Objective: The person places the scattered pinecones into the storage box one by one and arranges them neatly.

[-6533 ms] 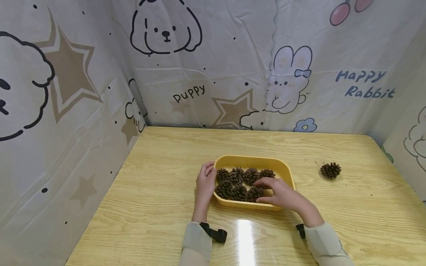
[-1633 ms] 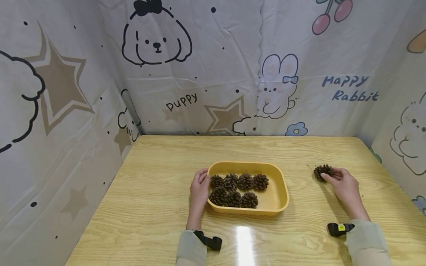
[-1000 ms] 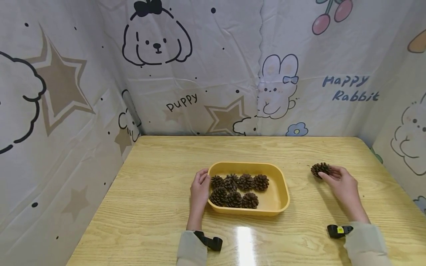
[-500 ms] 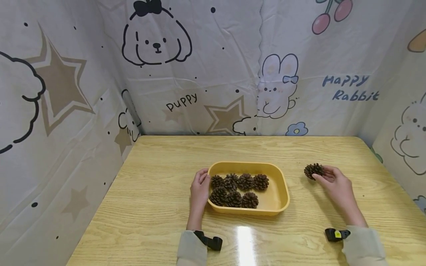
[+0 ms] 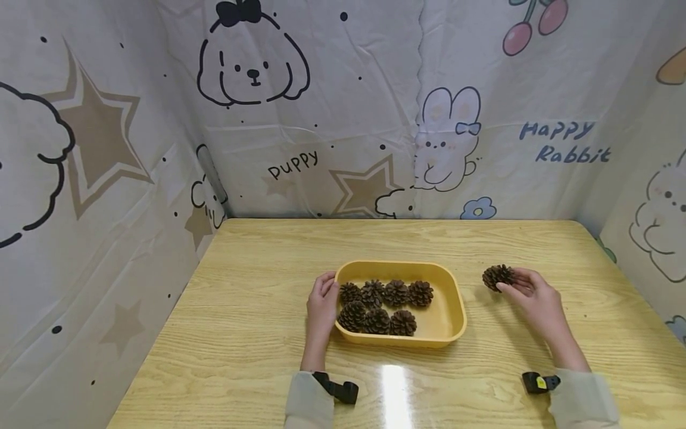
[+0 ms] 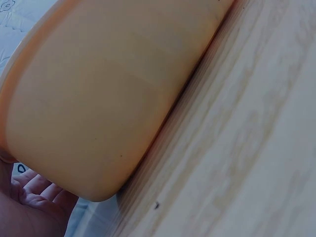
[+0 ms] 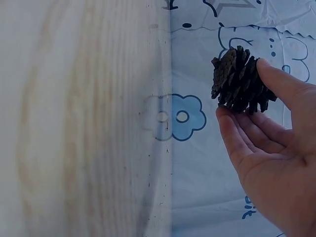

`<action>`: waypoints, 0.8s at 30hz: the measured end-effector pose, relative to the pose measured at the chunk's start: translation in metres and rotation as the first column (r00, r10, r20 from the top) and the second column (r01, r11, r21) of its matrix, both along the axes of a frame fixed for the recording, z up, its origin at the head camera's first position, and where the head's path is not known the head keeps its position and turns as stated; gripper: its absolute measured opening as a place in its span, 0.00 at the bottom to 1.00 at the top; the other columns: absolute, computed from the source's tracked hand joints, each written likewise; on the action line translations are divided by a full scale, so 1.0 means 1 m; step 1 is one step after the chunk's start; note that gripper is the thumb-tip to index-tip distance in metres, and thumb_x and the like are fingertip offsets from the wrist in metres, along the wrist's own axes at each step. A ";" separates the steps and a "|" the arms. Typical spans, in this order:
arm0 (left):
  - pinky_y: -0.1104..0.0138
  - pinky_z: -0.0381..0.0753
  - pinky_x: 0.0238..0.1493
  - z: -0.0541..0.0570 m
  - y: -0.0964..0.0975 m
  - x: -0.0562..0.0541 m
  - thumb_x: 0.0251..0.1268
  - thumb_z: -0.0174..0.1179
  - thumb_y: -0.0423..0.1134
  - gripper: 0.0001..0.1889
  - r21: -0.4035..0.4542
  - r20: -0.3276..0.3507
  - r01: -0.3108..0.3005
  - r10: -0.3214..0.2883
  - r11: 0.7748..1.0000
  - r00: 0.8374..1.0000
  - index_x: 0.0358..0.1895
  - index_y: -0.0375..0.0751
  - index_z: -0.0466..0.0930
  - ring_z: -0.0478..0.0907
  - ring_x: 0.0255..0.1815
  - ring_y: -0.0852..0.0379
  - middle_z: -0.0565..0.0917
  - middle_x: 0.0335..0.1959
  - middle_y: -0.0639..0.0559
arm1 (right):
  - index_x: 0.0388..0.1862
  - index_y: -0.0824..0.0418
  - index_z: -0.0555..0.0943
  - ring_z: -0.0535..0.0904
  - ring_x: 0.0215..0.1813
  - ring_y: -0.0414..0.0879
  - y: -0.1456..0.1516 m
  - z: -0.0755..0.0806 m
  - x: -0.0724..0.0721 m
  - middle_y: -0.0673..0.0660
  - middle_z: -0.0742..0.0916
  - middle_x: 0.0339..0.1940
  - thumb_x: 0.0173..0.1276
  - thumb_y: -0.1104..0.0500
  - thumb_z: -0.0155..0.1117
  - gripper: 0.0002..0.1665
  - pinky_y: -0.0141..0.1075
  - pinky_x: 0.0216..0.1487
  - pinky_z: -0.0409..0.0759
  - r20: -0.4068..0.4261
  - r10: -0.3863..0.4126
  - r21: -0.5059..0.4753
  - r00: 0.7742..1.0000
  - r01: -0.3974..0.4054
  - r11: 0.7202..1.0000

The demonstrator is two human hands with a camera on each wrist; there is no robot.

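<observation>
My right hand (image 5: 538, 301) pinches a brown pine cone (image 5: 497, 277) between thumb and fingertips, right of the yellow plastic tray (image 5: 436, 343). In the right wrist view the cone (image 7: 242, 81) is lifted off the table, thumb on one side and fingers on the other. My left hand (image 5: 323, 301) holds the tray's left end. The left wrist view shows the thumb at the rim and the fingers (image 6: 37, 190) by the outer wall, partly hidden. Inside the tray lie several pine cones (image 5: 395, 293) in two rows, toward the left; bare floor shows at the right.
The tray stands on a light wood-grain table (image 5: 257, 333). A printed cloth (image 5: 321, 119) hangs behind the table and at both sides. Small dark crumbs lie on the table near the back right. Each wrist wears a black strapped camera (image 5: 343, 391).
The right hand left the tray, took hold of the lone pine cone on the right, lifted it and carried it leftward toward the tray. The left hand stayed at the tray's end.
</observation>
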State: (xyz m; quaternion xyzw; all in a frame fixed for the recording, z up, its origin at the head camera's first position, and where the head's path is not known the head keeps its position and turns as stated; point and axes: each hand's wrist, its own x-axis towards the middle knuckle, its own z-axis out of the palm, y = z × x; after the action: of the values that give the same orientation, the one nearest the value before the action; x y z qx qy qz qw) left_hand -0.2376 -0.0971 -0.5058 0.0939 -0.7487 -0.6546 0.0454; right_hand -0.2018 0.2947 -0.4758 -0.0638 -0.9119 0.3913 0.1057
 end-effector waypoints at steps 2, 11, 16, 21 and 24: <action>0.52 0.79 0.61 0.001 0.000 0.000 0.73 0.52 0.42 0.17 0.002 0.001 0.000 0.000 1.000 1.000 0.61 0.47 0.75 0.78 0.62 0.46 0.81 0.61 0.44 | 0.70 0.74 0.63 0.73 0.63 0.71 -0.001 0.000 0.001 0.78 0.75 0.63 0.71 0.44 0.60 0.42 0.15 0.43 0.77 0.001 0.009 -0.013 1.000 -0.009 1.000; 0.54 0.80 0.59 0.001 0.000 -0.001 0.73 0.52 0.42 0.16 0.011 0.000 -0.004 0.004 1.000 1.000 0.60 0.47 0.76 0.79 0.61 0.47 0.82 0.60 0.44 | 0.69 0.72 0.65 0.78 0.52 0.31 -0.009 0.002 0.007 0.75 0.76 0.62 0.70 0.46 0.62 0.40 0.06 0.42 0.67 -0.023 0.050 -0.032 0.998 -0.051 0.998; 0.54 0.81 0.57 0.001 0.000 0.000 0.73 0.51 0.40 0.16 0.005 -0.006 -0.002 0.002 1.000 1.000 0.60 0.45 0.75 0.79 0.61 0.46 0.82 0.60 0.43 | 0.69 0.71 0.65 0.61 0.46 0.08 -0.015 0.004 0.012 0.75 0.76 0.62 0.70 0.48 0.63 0.39 0.06 0.44 0.67 -0.040 0.078 -0.068 0.996 -0.081 0.994; 0.54 0.80 0.58 0.001 0.000 0.000 0.73 0.52 0.41 0.16 0.002 -0.008 0.001 -0.001 1.000 1.000 0.60 0.46 0.75 0.79 0.61 0.46 0.82 0.60 0.43 | 0.68 0.71 0.66 0.62 0.48 0.08 -0.023 0.006 0.016 0.74 0.76 0.63 0.69 0.51 0.64 0.37 0.06 0.47 0.68 -0.080 0.107 -0.080 0.991 -0.113 0.990; 0.54 0.80 0.59 0.001 0.000 0.000 0.73 0.52 0.41 0.16 0.005 -0.006 -0.001 0.001 1.000 1.000 0.60 0.46 0.76 0.79 0.61 0.46 0.82 0.60 0.44 | 0.68 0.71 0.67 0.62 0.50 0.08 -0.027 0.006 0.018 0.73 0.76 0.63 0.69 0.53 0.64 0.36 0.06 0.49 0.68 -0.107 0.126 -0.077 0.986 -0.134 0.988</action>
State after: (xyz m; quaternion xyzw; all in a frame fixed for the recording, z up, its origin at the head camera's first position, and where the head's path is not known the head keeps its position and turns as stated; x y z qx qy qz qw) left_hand -0.2372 -0.0968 -0.5045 0.0922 -0.7470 -0.6566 0.0477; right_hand -0.1840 0.2674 -0.4700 0.0115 -0.8903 0.4381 0.1233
